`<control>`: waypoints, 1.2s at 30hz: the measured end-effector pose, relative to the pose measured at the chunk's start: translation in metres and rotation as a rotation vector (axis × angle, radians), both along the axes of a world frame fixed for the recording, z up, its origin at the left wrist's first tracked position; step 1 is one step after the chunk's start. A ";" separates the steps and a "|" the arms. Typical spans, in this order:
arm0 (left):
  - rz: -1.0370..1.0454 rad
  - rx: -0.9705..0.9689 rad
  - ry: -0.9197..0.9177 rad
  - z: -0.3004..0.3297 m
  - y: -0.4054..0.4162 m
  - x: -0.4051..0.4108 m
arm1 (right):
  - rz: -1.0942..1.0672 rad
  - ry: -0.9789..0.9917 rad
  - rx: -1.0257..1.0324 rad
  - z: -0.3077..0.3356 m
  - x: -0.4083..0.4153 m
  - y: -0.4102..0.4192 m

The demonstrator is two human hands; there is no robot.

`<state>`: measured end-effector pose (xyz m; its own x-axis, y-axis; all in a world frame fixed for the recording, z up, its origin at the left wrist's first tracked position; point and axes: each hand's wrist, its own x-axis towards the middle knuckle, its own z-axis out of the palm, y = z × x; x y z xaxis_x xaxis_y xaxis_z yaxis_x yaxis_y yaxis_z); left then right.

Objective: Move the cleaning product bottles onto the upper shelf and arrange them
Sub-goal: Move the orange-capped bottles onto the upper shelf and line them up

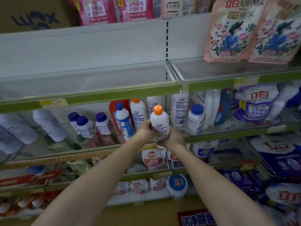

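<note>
Hands meet low on 1 orange-capped white bottle (159,123): left hand (145,128) and right hand (173,137) both wrapped round it, upright below the upper shelf (91,93).

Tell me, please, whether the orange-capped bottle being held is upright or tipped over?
Upright: the orange-capped bottle has its cap on top, with both hands gripping its lower half.

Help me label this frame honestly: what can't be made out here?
- Head view: lower part of the orange-capped bottle is hidden by the left hand and right hand.
- Its label print is too small to read.
- Bottles far left are blurred.
- Floor sign is cut off by the bottom edge.
</note>
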<state>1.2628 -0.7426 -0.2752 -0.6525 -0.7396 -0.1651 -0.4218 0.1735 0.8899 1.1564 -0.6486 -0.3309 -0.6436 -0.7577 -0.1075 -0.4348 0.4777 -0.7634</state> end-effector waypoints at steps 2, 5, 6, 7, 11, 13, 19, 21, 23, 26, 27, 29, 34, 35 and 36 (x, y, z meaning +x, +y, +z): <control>-0.038 0.050 0.020 -0.004 0.006 0.019 | 0.009 -0.022 0.092 0.004 0.019 0.013; -0.044 0.154 0.082 -0.018 0.016 0.047 | 0.058 -0.021 0.146 0.005 0.045 0.039; -0.057 0.199 0.104 -0.023 0.020 0.055 | 0.066 -0.015 0.158 0.005 0.054 0.050; -0.079 0.243 0.108 -0.025 0.025 0.064 | 0.063 -0.028 0.168 0.005 0.063 0.061; -0.155 0.372 0.103 -0.031 0.050 0.088 | 0.044 -0.164 0.188 0.000 0.096 0.104; -0.156 0.408 0.110 -0.034 0.064 0.096 | 0.055 -0.201 0.189 -0.003 0.107 0.120; -0.194 0.400 0.111 -0.041 0.090 0.117 | 0.045 -0.283 0.199 -0.005 0.131 0.147; -0.185 0.396 0.099 -0.038 0.091 0.121 | 0.042 -0.325 0.161 -0.003 0.137 0.148; -0.162 0.395 0.103 -0.032 0.091 0.126 | 0.039 -0.366 0.131 0.000 0.142 0.146; -0.102 0.411 0.104 -0.027 0.088 0.129 | 0.052 -0.402 0.125 0.004 0.144 0.140; -0.080 0.416 0.105 -0.026 0.087 0.129 | 0.058 -0.407 0.125 0.006 0.144 0.138; -0.052 0.432 0.092 -0.026 0.084 0.128 | 0.062 -0.418 0.114 0.010 0.144 0.136; -0.092 0.460 0.022 -0.027 0.079 0.121 | 0.053 -0.411 0.118 0.008 0.142 0.136; -0.120 0.461 0.000 -0.028 0.079 0.120 | 0.043 -0.404 0.123 0.007 0.141 0.136; -0.147 0.463 -0.024 -0.028 0.080 0.119 | 0.038 -0.392 0.123 0.006 0.139 0.138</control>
<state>1.3820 -0.6628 -0.3033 -0.7364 -0.4856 -0.4710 -0.4437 -0.1789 0.8781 1.2958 -0.5111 -0.3253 -0.5079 -0.7461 -0.4306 -0.1413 0.5653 -0.8127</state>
